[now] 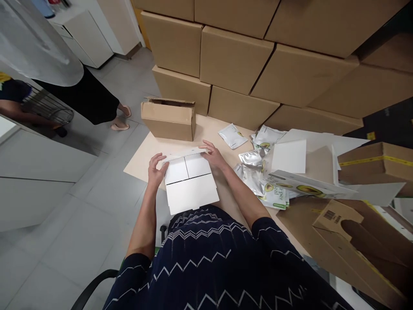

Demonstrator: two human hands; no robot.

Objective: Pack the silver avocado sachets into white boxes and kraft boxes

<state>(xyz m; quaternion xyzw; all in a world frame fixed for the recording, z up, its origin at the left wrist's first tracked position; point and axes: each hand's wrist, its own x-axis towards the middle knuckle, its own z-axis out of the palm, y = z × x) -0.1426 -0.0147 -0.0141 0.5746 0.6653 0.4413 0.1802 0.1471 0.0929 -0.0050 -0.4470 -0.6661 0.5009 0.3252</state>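
Observation:
A white carton (192,191) lies in front of my body at the near edge of the table, its white flaps facing up with dark seams between them. At its far left corner my left hand (156,170) grips the edge, thumb on the flap and fingers curled beyond. My right hand (212,154) holds the far right corner, fingers over the raised back panel. What is inside the carton is hidden. To the right of my right hand lie several white and silver pouches (254,176) with avocado pictures.
A brown cardboard box (169,120) stands behind the carton on the pale table (138,159). Stacked brown boxes (235,60) form a wall at the back. Right are an opened white avocado-printed carton (300,187) and brown open boxes (361,241). A person (80,86) stands left.

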